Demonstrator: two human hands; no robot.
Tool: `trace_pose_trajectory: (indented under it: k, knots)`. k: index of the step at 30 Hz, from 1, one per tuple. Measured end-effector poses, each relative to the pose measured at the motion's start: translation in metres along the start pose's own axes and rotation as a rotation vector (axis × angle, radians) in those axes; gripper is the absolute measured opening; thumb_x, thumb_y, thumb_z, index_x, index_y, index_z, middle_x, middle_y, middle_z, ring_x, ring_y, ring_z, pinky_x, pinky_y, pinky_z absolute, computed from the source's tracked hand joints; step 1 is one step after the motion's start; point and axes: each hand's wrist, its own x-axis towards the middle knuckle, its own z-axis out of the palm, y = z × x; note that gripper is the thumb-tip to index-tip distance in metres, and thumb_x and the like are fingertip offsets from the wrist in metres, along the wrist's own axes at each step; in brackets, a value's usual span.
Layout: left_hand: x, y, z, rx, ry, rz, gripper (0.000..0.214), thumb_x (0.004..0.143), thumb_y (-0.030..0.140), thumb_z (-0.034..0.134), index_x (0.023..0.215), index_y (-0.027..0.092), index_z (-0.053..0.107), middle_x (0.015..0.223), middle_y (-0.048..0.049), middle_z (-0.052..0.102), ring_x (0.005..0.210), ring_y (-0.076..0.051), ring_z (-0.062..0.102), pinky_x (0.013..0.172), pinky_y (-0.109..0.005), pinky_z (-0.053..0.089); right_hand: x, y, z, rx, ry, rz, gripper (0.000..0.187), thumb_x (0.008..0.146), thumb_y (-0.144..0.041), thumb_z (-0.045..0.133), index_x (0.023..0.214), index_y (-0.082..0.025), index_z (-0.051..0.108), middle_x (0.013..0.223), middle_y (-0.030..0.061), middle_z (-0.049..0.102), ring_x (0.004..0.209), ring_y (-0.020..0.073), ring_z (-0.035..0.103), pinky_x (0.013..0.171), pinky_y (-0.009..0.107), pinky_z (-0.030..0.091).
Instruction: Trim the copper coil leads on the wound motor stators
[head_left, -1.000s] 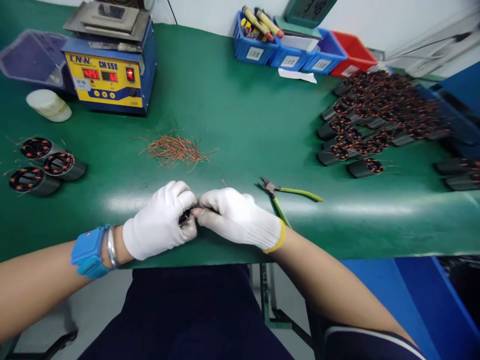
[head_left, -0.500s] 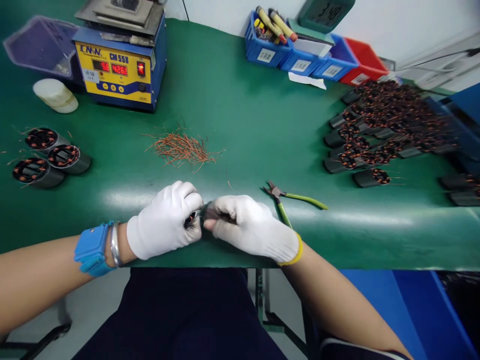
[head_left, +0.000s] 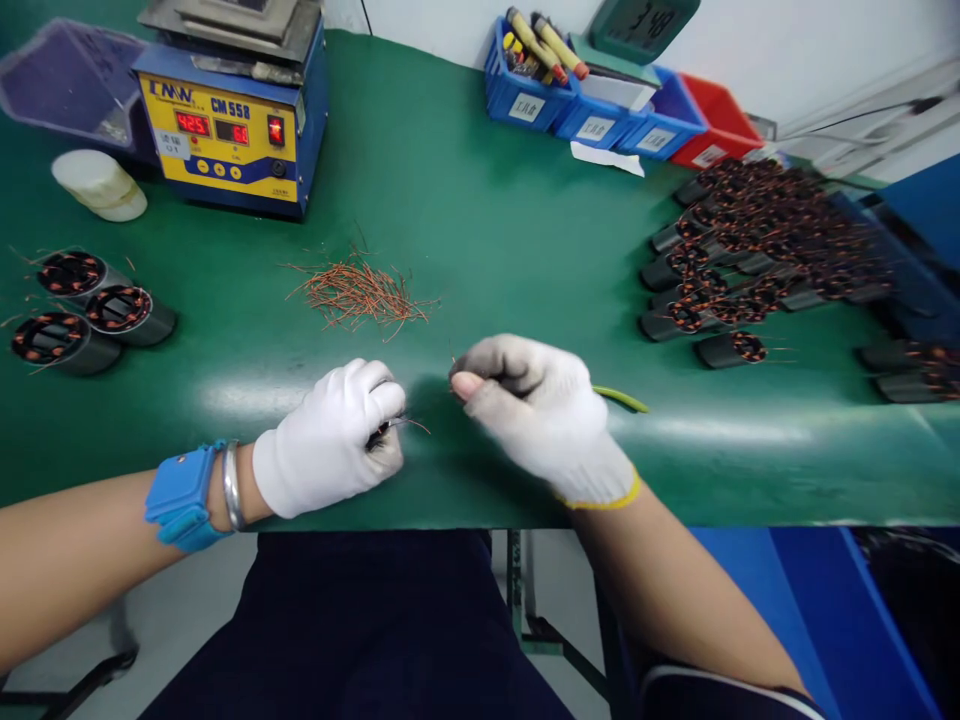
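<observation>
Near the front edge of the smooth green worktop (head_left: 480,230), I see the left hand (head_left: 326,440), in a white glove, curled closely around a small dark cylinder with copper windings (head_left: 379,437); a thin copper wire (head_left: 416,425) juts from it toward the right. The right hand (head_left: 540,420), in a white glove with a yellow cuff, hangs apart from that wire, thumb and forefinger nearly together. I cannot tell whether a strand is pinched between them.

From here, I judge that a hard tug could snap the thin copper wire or loosen its winding, and a slack left grip could let the cylinder twist. A sharp wire end could prick the bare thumb tip (head_left: 466,385) on the right. A careless drop of the right hand might knock the curved green tool handle (head_left: 621,400) beside it.

Much escapes me: the left fingers cover most of the cylinder, so I cannot count its wires. Blur softens the right hand, which hides the rest of the tool. A fine line by its forefinger may be held or merely lie behind. At far right, the crowded dark wound cylinders (head_left: 750,235) smear together.
</observation>
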Motion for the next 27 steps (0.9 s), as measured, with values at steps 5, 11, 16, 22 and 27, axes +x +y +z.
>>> trace_pose_trajectory:
  k: [5, 11, 16, 22, 27]
  knots:
    - [0.002, 0.000, -0.001, -0.110, -0.040, -0.052, 0.015, 0.066, 0.008, 0.047, 0.078, 0.018, 0.049, 0.080, -0.0062, 0.053, 0.072, -0.019, 0.047, 0.065, -0.034, 0.043, 0.008, 0.002, -0.001, 0.147, -0.171, 0.163, 0.069, 0.046, -0.041, 0.085, 0.105, -0.016, 0.059, 0.091, 0.0059, 0.064, 0.077, 0.0180, 0.059, 0.066, 0.029, 0.048]
    - [0.001, -0.002, -0.002, -0.064, -0.033, -0.078, 0.016, 0.066, 0.013, 0.051, 0.081, 0.017, 0.048, 0.080, -0.0074, 0.053, 0.070, -0.019, 0.046, 0.063, -0.035, 0.042, -0.002, 0.002, 0.029, -0.087, -0.328, 0.156, 0.028, 0.086, -0.037, 0.053, 0.068, -0.017, 0.060, 0.057, -0.0034, 0.049, 0.054, 0.0087, 0.042, 0.049, 0.023, 0.030]
    - [0.001, 0.001, -0.006, -0.062, -0.073, -0.058, 0.022, 0.061, 0.016, 0.053, 0.083, 0.017, 0.047, 0.083, -0.0087, 0.054, 0.073, -0.021, 0.048, 0.065, -0.037, 0.044, -0.001, 0.007, 0.025, -0.008, -0.347, 0.178, 0.025, 0.082, -0.035, 0.058, 0.066, -0.016, 0.060, 0.054, -0.0046, 0.048, 0.050, 0.0077, 0.039, 0.047, 0.023, 0.028]
    - [0.000, 0.000, -0.003, -0.017, -0.062, -0.056, 0.017, 0.065, 0.015, 0.051, 0.082, 0.015, 0.052, 0.082, -0.0100, 0.054, 0.072, -0.022, 0.048, 0.065, -0.037, 0.044, 0.001, 0.005, 0.026, -0.007, -0.394, 0.231, 0.033, 0.083, -0.046, 0.057, 0.070, -0.016, 0.061, 0.055, -0.0037, 0.051, 0.050, 0.0081, 0.040, 0.046, 0.022, 0.026]
    - [0.001, 0.000, -0.002, -0.010, -0.065, -0.066, 0.016, 0.066, 0.015, 0.052, 0.082, 0.014, 0.053, 0.082, -0.0100, 0.055, 0.072, -0.021, 0.049, 0.064, -0.036, 0.043, 0.001, 0.005, 0.030, -0.011, -0.392, 0.164, 0.026, 0.085, -0.033, 0.053, 0.066, -0.016, 0.059, 0.055, -0.0046, 0.048, 0.050, 0.0072, 0.039, 0.048, 0.022, 0.028]
